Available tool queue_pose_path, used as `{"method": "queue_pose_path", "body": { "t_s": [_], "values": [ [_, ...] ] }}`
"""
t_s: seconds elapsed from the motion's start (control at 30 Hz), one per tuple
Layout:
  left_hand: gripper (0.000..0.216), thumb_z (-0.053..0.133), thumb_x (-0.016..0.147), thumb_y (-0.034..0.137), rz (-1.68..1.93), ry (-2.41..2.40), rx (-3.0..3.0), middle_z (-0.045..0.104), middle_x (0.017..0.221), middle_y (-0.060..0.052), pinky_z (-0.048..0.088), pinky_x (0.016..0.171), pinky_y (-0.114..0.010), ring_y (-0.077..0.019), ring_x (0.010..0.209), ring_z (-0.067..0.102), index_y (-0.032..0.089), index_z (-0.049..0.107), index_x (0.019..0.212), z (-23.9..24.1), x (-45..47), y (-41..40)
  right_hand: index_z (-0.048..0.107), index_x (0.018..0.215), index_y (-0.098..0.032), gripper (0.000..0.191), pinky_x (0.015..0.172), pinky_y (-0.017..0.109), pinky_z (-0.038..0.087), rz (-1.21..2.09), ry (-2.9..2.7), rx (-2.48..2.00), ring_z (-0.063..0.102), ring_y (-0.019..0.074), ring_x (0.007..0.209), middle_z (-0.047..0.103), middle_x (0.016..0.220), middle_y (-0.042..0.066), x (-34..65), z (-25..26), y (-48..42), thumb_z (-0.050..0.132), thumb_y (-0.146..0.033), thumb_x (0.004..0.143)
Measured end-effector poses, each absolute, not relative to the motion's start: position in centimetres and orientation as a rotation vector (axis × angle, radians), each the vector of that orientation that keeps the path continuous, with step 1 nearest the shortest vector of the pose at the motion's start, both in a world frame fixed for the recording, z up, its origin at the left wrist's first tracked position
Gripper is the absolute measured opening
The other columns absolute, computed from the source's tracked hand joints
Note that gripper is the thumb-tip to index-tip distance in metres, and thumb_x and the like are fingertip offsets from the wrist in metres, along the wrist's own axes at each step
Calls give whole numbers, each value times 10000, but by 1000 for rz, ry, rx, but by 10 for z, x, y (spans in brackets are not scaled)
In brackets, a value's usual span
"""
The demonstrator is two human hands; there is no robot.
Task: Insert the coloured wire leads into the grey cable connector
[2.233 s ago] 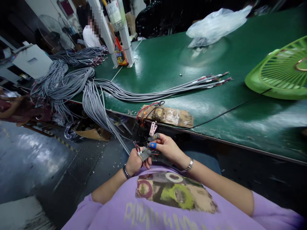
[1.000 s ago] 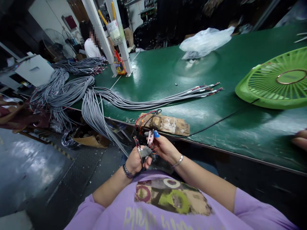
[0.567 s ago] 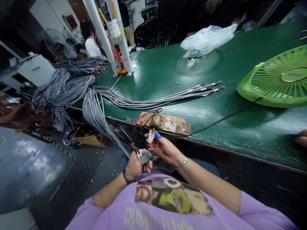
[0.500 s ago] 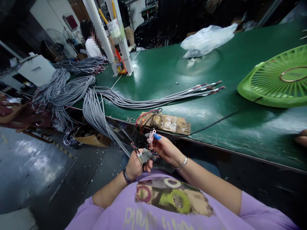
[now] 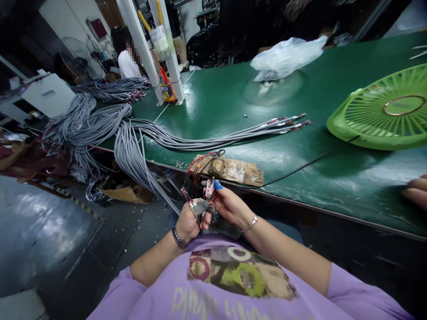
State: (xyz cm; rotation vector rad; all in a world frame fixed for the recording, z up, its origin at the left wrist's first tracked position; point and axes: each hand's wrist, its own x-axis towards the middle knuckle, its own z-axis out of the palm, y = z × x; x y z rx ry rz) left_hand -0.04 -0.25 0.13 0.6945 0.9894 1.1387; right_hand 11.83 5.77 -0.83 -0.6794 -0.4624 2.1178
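My left hand [image 5: 189, 224] is closed around the ends of several grey cables [image 5: 168, 202], which hang over the table edge to it. Thin coloured wires [image 5: 185, 194] fan out at its thumb, which has a grey wrapping [image 5: 201, 206]. Close beside it, my right hand [image 5: 231, 205], with a blue cover [image 5: 218, 185] on the thumb, pinches a small pale pink clip-like tool [image 5: 209, 188]. The tool is right at the stripped wire ends; whether it grips one is too small to tell.
On the green table [image 5: 213, 111] lie more grey cables [image 5: 213, 143], a wooden block [image 5: 243, 172] with wires, a green fan [image 5: 383, 106] and a plastic bag [image 5: 288, 58]. Another person's hand [image 5: 416, 191] rests at the right edge. A person [image 5: 128, 64] sits behind the posts.
The pink tool in my right hand has come slightly left and lower, closer to the wires at my left hand. The hand at the right edge shows more now; the view has shifted slightly.
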Motion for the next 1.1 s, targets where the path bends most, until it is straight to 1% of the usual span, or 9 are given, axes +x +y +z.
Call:
{"method": "queue_pose_path", "body": {
  "t_s": [0.17, 0.3, 0.47, 0.6, 0.73, 0.83, 0.97, 1.03, 1.1],
  "values": [
    [347, 654, 682, 466, 1115, 1051, 693, 534, 395, 27, 268, 282, -166, -67, 270, 418, 149, 519, 638, -1, 1, -4, 669, 797, -179, 305, 574, 248, 436, 2089, -460, -694, 559, 123, 613, 681, 756, 28, 117, -10, 58, 745, -434, 648],
    [346, 644, 693, 469, 1107, 1061, 713, 544, 404, 23, 264, 287, -167, -66, 275, 421, 148, 523, 647, -3, 1, -6, 667, 793, -181, 288, 577, 247, 443, 2070, -466, -737, 559, 126, 617, 685, 785, 40, 116, -10, 57, 731, -432, 667],
    [359, 645, 700, 481, 1113, 1044, 727, 560, 423, 15, 262, 287, -169, -77, 284, 452, 143, 531, 656, -1, 0, -13, 651, 794, -185, 320, 522, 220, 433, 2153, -447, -705, 558, 120, 604, 665, 742, 38, 120, -5, 55, 637, -500, 741],
    [395, 654, 691, 511, 1129, 1058, 772, 577, 445, 5, 257, 297, -164, -74, 299, 475, 140, 525, 644, 0, 0, -20, 643, 778, -186, 320, 538, 231, 451, 2215, -472, -698, 565, 122, 609, 665, 759, 48, 124, -3, 55, 600, -503, 769],
    [398, 643, 705, 521, 1171, 1113, 795, 585, 463, 9, 259, 306, -165, -73, 314, 486, 141, 530, 668, 1, 0, -19, 651, 802, -177, 260, 556, 229, 457, 2113, -587, -693, 550, 113, 602, 658, 745, 39, 124, -7, 55, 672, -426, 731],
    [402, 635, 709, 529, 1186, 1141, 801, 586, 466, 11, 254, 309, -169, -70, 314, 477, 143, 529, 673, 1, 0, -16, 653, 805, -167, 291, 561, 229, 458, 2092, -636, -697, 548, 109, 598, 650, 731, 36, 123, -8, 55, 675, -445, 723],
    [387, 629, 718, 519, 1198, 1121, 812, 581, 467, 17, 256, 312, -176, -72, 318, 478, 146, 533, 687, 2, 1, -11, 621, 738, -164, 370, 467, 207, 401, 2058, -708, -816, 502, 92, 516, 608, 623, 12, 122, -1, 56, 661, -530, 698],
    [376, 624, 730, 507, 1213, 1109, 827, 577, 469, 20, 256, 314, -176, -71, 322, 479, 143, 538, 689, 2, 1, -9, 592, 688, -167, 374, 427, 193, 361, 2017, -730, -896, 461, 76, 465, 568, 555, -14, 122, 3, 57, 694, -527, 663],
    [360, 616, 745, 491, 1228, 1095, 841, 576, 474, 21, 255, 317, -175, -69, 325, 479, 141, 544, 696, 1, 0, -8, 581, 663, -169, 370, 425, 191, 360, 2014, -723, -890, 457, 72, 457, 555, 535, -24, 122, 5, 58, 723, -509, 636]
  ]
}}
